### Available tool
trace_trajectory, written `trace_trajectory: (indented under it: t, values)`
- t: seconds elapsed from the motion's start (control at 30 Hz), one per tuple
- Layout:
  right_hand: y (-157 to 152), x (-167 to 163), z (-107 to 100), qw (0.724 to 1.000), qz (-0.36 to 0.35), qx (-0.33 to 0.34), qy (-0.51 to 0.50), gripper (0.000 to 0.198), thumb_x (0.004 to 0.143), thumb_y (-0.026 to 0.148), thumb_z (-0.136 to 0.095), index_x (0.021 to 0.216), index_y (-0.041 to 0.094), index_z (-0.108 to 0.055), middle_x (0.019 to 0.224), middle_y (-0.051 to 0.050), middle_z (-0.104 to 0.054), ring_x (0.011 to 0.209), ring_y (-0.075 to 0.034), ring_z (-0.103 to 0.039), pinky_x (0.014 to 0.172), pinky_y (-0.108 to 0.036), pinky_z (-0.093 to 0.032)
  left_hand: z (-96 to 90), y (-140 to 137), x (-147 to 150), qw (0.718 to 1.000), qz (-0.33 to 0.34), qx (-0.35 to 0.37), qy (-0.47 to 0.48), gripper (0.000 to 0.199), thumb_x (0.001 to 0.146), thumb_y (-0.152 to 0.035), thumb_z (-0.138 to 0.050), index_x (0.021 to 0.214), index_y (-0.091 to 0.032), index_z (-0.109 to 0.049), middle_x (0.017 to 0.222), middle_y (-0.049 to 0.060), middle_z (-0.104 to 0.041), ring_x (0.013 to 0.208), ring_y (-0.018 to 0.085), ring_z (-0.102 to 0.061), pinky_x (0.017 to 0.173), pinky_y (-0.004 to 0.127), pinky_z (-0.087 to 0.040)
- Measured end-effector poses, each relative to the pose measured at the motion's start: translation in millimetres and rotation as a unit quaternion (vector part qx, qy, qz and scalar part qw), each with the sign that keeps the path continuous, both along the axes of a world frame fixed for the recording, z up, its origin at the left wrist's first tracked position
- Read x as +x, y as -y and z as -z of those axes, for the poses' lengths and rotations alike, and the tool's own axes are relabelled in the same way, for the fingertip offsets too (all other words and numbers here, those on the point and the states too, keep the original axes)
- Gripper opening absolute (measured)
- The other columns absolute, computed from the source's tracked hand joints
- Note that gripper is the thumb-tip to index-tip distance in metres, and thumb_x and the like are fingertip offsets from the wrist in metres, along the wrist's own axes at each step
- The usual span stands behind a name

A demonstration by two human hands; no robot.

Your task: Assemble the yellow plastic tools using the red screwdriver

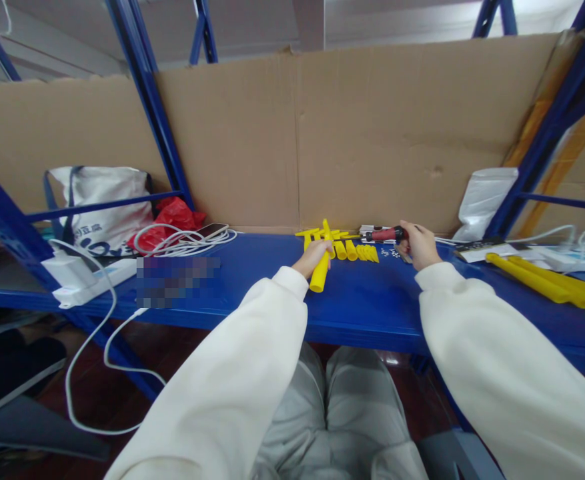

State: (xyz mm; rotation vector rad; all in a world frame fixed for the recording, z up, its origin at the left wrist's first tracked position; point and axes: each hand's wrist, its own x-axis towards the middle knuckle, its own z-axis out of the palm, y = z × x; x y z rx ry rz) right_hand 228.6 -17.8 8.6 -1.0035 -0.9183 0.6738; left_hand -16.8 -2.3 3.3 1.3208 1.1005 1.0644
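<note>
My left hand (313,259) is closed around a yellow tube-shaped plastic piece (318,280) with a cross-shaped upper end, tilted over the blue tabletop. In my right hand (422,245) is a screwdriver (386,235) with a red and black handle. Its shaft points left and reaches the area of the yellow piece's upper end; whether the tip touches cannot be made out. Short yellow tubes (351,251) and a row of small yellow pieces (368,253) lie between the hands. Tiny silvery parts (389,253), perhaps screws, are scattered near my right hand.
Long yellow tubes (542,280) lie at the right, near a white power strip (579,259). At the left are a white tote bag (105,200), a red plastic bag (179,213), coiled white cable (187,241) and another power strip (97,283). Cardboard (372,133) walls the back.
</note>
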Motion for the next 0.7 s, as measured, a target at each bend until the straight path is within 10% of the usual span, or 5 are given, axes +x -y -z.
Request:
trace_trajectory:
  t: [0.7]
  values:
    - [1, -11, 2, 0.997, 0.010, -0.060, 0.044, 0.037, 0.084, 0.036, -0.080, 0.069, 0.025, -0.048, 0.043, 0.009, -0.038, 0.033, -0.009, -0.035, 0.029, -0.020, -0.022, -7.7, 9, 0, 1.000, 0.027, -0.005, -0.009, 0.012, 0.072, -0.013, -0.054, 0.069, -0.024, -0.049, 0.045, -0.002, -0.048, 0.038, 0.015, -0.048, 0.042, 0.025, -0.038]
